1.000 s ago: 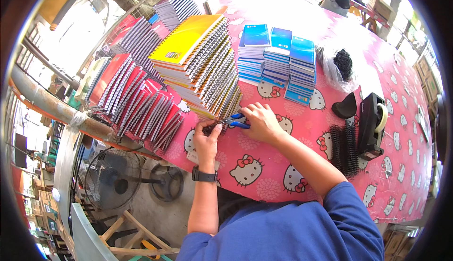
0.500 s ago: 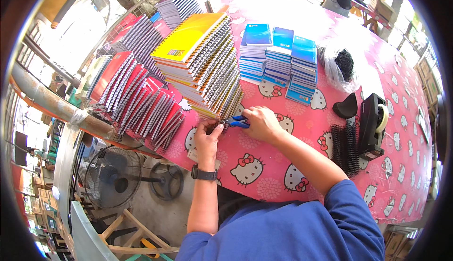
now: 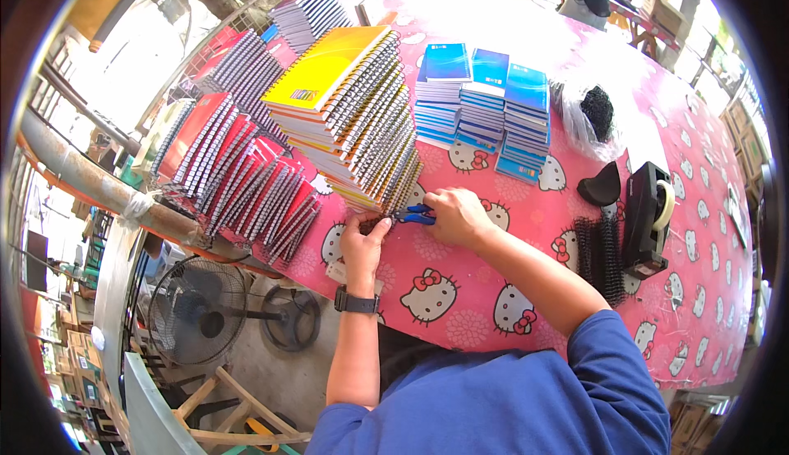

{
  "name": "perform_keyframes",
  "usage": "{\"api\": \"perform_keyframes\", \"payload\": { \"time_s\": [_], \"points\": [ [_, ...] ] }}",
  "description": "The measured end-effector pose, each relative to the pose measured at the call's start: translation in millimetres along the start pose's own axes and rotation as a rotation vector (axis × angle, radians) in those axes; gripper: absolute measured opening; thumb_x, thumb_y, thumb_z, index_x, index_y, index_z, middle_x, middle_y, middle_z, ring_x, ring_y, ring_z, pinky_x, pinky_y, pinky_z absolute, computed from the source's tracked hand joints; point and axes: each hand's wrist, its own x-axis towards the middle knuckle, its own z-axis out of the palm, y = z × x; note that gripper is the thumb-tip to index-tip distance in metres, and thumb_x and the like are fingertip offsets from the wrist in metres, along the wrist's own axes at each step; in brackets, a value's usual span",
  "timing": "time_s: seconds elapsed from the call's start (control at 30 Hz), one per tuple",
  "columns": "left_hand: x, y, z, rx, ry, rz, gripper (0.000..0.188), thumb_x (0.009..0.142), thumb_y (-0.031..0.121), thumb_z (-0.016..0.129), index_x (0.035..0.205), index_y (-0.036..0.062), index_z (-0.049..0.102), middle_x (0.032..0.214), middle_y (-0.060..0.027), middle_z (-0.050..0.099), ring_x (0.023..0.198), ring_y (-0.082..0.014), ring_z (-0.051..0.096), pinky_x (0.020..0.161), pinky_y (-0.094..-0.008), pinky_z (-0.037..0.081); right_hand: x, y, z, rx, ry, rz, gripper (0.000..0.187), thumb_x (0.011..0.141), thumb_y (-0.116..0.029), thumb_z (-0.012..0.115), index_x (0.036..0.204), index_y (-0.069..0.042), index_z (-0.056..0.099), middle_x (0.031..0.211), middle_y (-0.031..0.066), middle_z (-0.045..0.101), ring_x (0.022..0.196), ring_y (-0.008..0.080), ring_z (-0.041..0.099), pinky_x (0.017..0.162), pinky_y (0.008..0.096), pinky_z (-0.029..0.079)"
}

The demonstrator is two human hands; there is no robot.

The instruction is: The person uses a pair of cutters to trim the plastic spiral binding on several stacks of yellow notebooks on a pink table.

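Blue-handled pliers (image 3: 417, 217) have closed up at the handles since the earlier frame, gripped in my right hand (image 3: 457, 215). Their tips point left, toward my left hand (image 3: 362, 240), its thumb and fingers narrowly spaced; what it pinches, I cannot tell. Both lie at the near foot of the yellow-covered spiral notebooks (image 3: 355, 126); blue notebooks (image 3: 485, 114) stand farther right, red spiral notebooks (image 3: 234, 171) left.

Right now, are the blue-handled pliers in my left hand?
No, your right hand is gripping the blue-handled pliers.
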Motion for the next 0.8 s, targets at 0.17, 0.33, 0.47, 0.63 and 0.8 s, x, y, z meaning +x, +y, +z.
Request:
{"api": "perform_keyframes", "payload": {
  "time_s": [0.17, 0.33, 0.47, 0.63, 0.8],
  "points": [
    [3, -9, -10, 0.055, -0.006, -0.007, 0.022, 0.076, 0.010, 0.071, 0.091, -0.0004, 0.061, 0.075, -0.0045, 0.063, 0.055, -0.0072, 0.054, 0.048, -0.0208, 0.042, -3, -1, -13, -0.065, -0.061, 0.039, 0.034, 0.063, -0.024, 0.072, 0.089, -0.006, 0.062, 0.090, 0.0097, 0.061, 0.095, 0.0271, 0.058, 0.082, 0.0452, 0.044],
    [-4, 1, -4, -0.137, -0.014, -0.147, 0.019, 0.079, 0.011, 0.067, 0.092, 0.0031, 0.056, 0.071, -0.0017, 0.057, 0.051, -0.0070, 0.050, 0.040, -0.0197, 0.036, -1, 2, -8, -0.219, -0.006, -0.042, 0.035, 0.062, -0.023, 0.072, 0.090, -0.004, 0.061, 0.091, 0.0103, 0.061, 0.095, 0.0264, 0.057, 0.081, 0.0438, 0.044],
    [5, -28, -10, 0.102, -0.004, 0.091, 0.025, 0.075, 0.009, 0.072, 0.094, -0.0001, 0.059, 0.077, -0.0051, 0.063, 0.057, -0.0087, 0.055, 0.049, -0.0216, 0.044, 1, -6, -8, -0.257, -0.001, -0.105, 0.036, 0.062, -0.023, 0.072, 0.090, -0.004, 0.061, 0.091, 0.0105, 0.061, 0.095, 0.0261, 0.057, 0.080, 0.0429, 0.044],
    [1, -18, -1, -0.002, -0.012, -0.019, 0.023, 0.074, 0.006, 0.072, 0.093, -0.0012, 0.060, 0.079, -0.0052, 0.065, 0.061, -0.0094, 0.057, 0.055, -0.0228, 0.047, 5, -2, -4, -0.124, -0.113, 0.006, 0.029, 0.062, -0.021, 0.069, 0.085, -0.004, 0.063, 0.085, 0.0104, 0.062, 0.090, 0.0267, 0.060, 0.078, 0.0413, 0.045],
    [-6, -11, 1, -0.079, 0.008, -0.051, 0.024, 0.072, 0.007, 0.073, 0.091, -0.0008, 0.061, 0.080, -0.0063, 0.066, 0.064, -0.0117, 0.060, 0.059, -0.0256, 0.048, -3, 2, -17, -0.203, -0.056, -0.051, 0.026, 0.063, -0.018, 0.067, 0.086, -0.005, 0.063, 0.086, 0.0105, 0.062, 0.091, 0.0269, 0.060, 0.080, 0.0414, 0.045]
  ]
}}
